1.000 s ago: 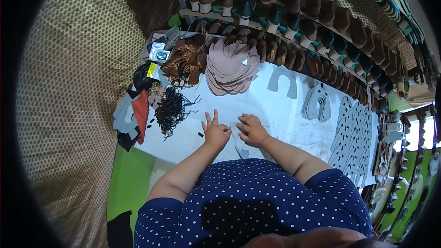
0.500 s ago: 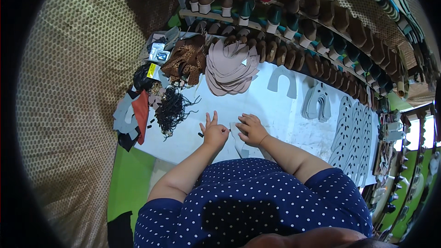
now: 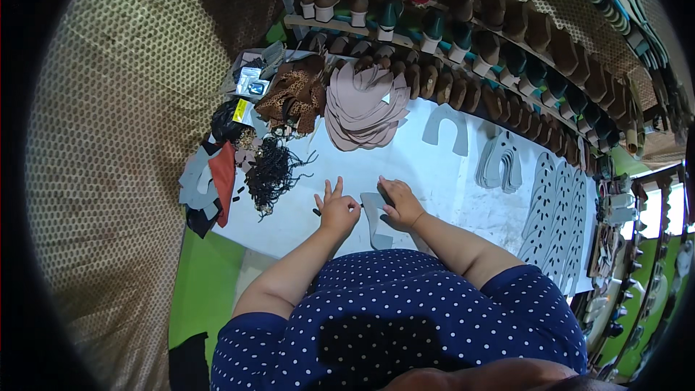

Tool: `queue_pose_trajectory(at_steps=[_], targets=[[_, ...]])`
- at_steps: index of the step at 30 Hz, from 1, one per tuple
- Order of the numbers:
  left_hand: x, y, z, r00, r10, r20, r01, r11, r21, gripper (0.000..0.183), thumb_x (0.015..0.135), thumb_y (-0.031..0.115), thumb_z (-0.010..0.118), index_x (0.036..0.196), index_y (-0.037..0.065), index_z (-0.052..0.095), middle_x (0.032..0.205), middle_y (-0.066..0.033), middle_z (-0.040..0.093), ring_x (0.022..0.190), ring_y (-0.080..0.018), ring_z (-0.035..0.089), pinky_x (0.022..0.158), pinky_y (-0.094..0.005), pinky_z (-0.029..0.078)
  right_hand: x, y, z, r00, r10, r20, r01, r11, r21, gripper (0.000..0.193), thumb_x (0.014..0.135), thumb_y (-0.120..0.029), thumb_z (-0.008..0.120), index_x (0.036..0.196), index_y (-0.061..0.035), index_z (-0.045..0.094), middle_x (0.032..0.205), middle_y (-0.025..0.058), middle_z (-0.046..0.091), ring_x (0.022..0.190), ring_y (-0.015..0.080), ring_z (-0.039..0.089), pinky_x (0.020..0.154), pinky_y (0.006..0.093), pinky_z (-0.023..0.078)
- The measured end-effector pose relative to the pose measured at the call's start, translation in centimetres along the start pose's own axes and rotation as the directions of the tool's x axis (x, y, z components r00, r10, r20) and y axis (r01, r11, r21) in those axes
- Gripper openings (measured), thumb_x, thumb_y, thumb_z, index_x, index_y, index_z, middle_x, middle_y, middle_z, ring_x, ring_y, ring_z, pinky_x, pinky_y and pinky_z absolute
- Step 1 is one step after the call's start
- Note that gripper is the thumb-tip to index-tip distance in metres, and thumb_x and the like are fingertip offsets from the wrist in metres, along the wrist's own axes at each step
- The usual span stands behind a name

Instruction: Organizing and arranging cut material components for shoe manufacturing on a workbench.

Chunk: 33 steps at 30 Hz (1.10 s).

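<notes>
A grey curved shoe upper piece lies on the white tabletop close to my body, between my two hands. My left hand is at its left edge, thumb and forefinger pinched together and the other fingers raised and spread. What the pinch holds is too small to make out; a dark speck shows at its tip. Over the upper piece's right side rests my right hand, fingers stretched out and partly covering it. A small black bit lies just left of my left hand.
Black cords heap at the left, near red fabric and leopard-print pieces. Stacked mauve pieces sit at the back. Grey uppers and rows of holed grey pieces lie right. Shoe racks stand behind.
My right hand has shifted slightly right, its fingers now closer together, uncovering more of the grey upper piece, which has turned to lie broader in view. My left hand stays nearly still, pinched.
</notes>
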State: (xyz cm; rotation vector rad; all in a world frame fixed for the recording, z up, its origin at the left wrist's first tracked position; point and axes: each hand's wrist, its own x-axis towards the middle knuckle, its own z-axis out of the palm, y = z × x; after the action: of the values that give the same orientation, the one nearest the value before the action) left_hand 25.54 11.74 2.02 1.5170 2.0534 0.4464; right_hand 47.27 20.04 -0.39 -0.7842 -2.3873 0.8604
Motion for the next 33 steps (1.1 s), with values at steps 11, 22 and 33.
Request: queue_pose_trajectory(at_steps=[11, 22, 33], targets=[[-1.8, -1.3, -1.6, 0.922, 0.355, -0.157, -0.349, 0.935, 0.067, 0.046, 0.094, 0.034, 0.057, 0.135, 0.014, 0.057, 0.157, -0.0142, 0.042, 0.150, -0.0388, 0.026, 0.115, -0.0712, 0.006, -0.1, 0.9, 0.6, 1.000, 0.011, 0.024, -0.010, 0.999, -0.049, 0.062, 0.094, -0.043, 0.053, 0.141, -0.0022, 0.048, 0.132, 0.0212, 0.057, 0.132, 0.0387, 0.048, 0.116, 0.0525, 0.030], [-2.6, -1.1, -0.4, 0.855, 0.360, 0.374, -0.493, 0.790, 0.365, 0.088, 0.093, 0.059, 0.054, 0.159, 0.009, 0.025, 0.168, -0.0119, 0.015, 0.155, -0.0295, 0.014, 0.121, -0.0603, 0.006, 0.1, 0.4, 0.6, 0.999, -0.020, 0.033, 0.024, 0.994, -0.106, 0.065, 0.090, -0.048, 0.059, 0.136, -0.0025, 0.050, 0.132, 0.0187, 0.056, 0.132, 0.0366, 0.048, 0.116, 0.0512, 0.031], [-3.2, -3.0, -1.3, 0.901, 0.351, 0.254, -0.421, 0.849, 0.320, 0.076, 0.094, 0.047, 0.058, 0.156, 0.011, 0.034, 0.166, -0.0142, 0.022, 0.155, -0.0330, 0.013, 0.119, -0.0652, 0.002, 0.1, 0.7, 1.4, 0.999, -0.003, 0.033, 0.009, 0.984, -0.178, 0.063, 0.088, -0.047, 0.061, 0.134, -0.0049, 0.053, 0.130, 0.0182, 0.057, 0.130, 0.0361, 0.049, 0.115, 0.0502, 0.031]])
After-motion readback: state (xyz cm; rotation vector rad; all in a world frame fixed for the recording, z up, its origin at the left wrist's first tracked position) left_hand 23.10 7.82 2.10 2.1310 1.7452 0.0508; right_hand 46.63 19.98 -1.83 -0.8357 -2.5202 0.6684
